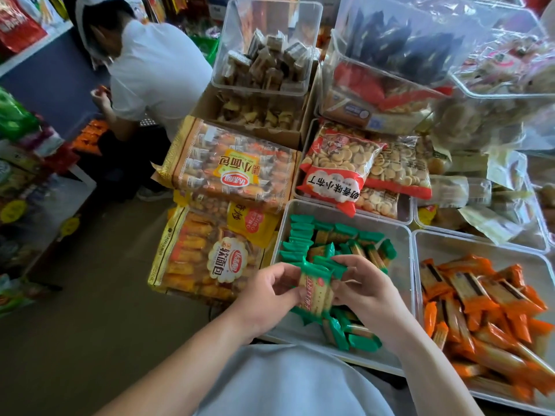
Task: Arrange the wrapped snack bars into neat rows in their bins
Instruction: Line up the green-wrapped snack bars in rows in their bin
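Note:
Both my hands hold a small stack of green-wrapped snack bars (315, 291) above a clear plastic bin (402, 265). My left hand (267, 295) grips the stack's left side and my right hand (366, 291) pinches its right side. More green bars stand in a row along the bin's far left (300, 238), and others lie loose near its front (351, 331). The clear bin to the right (426, 244) holds a jumbled heap of orange-wrapped bars (480, 298).
Yellow bread packs (231, 169) lie left of the bins. Bags of small round biscuits (339, 166) and stacked clear tubs of snacks (267, 55) fill the space beyond. A person in a white shirt (156, 70) crouches at far left by orange packets. Bare floor (90, 310) is at lower left.

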Demonstrator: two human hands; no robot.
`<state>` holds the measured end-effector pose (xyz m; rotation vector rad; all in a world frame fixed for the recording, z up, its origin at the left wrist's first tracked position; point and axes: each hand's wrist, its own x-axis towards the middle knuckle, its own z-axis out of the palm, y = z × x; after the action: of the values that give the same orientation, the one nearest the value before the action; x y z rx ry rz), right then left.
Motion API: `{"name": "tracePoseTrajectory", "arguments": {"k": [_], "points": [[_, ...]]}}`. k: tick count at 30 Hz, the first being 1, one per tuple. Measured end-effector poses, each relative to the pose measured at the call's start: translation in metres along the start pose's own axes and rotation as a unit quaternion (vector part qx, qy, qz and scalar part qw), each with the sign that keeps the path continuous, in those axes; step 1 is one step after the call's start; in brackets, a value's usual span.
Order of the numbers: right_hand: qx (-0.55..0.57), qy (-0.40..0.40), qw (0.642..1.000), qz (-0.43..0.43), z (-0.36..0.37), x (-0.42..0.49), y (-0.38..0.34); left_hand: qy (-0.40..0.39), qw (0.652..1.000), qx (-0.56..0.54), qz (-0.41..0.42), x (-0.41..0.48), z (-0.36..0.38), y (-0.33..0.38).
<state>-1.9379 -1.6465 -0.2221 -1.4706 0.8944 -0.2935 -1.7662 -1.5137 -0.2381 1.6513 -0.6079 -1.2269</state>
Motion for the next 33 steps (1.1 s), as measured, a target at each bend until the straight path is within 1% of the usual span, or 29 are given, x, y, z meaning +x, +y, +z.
{"name": "tracePoseTrajectory", "arguments": {"k": [2,4,6,8,10,12,15,20,24,27,30,33], "points": [[0.016,-0.013,1.000,0.013,0.000,-0.002,0.001,-0.002,1.000,0.023,0.018,0.001,0.002,-0.001],[0.007,-0.015,1.000,0.019,-0.001,-0.003,0.003,-0.013,0.999,0.036,0.020,0.004,0.004,-0.002],[-0.035,0.015,0.999,0.017,0.001,-0.004,0.007,-0.024,0.999,0.047,0.010,0.007,0.008,-0.005],[-0.071,0.070,0.995,0.021,0.004,-0.006,0.010,-0.016,0.996,0.086,0.005,0.010,0.013,-0.011],[-0.082,0.142,0.986,0.039,-0.003,-0.006,0.017,-0.027,0.980,0.195,-0.016,0.020,0.020,-0.019],[-0.100,0.185,0.977,0.036,-0.009,-0.011,0.023,-0.047,0.952,0.299,-0.043,0.018,0.019,-0.026],[-0.107,0.216,0.969,0.047,-0.021,-0.014,0.027,-0.081,0.925,0.369,-0.039,0.027,0.022,-0.031],[-0.052,0.223,0.972,0.053,-0.028,-0.025,0.029,-0.096,0.877,0.471,-0.014,0.049,0.038,-0.036],[-0.046,0.225,0.972,0.057,-0.030,-0.034,0.033,-0.112,0.855,0.505,-0.023,0.063,0.050,-0.045],[-0.023,0.218,0.973,0.064,-0.035,-0.037,0.035,-0.105,0.854,0.509,-0.033,0.071,0.056,-0.046],[-0.008,0.212,0.975,0.070,-0.039,-0.039,0.037,-0.099,0.856,0.507,-0.010,0.078,0.059,-0.045],[-0.008,0.211,0.975,0.073,-0.040,-0.039,0.039,-0.081,0.855,0.512,-0.005,0.080,0.058,-0.043]]}}
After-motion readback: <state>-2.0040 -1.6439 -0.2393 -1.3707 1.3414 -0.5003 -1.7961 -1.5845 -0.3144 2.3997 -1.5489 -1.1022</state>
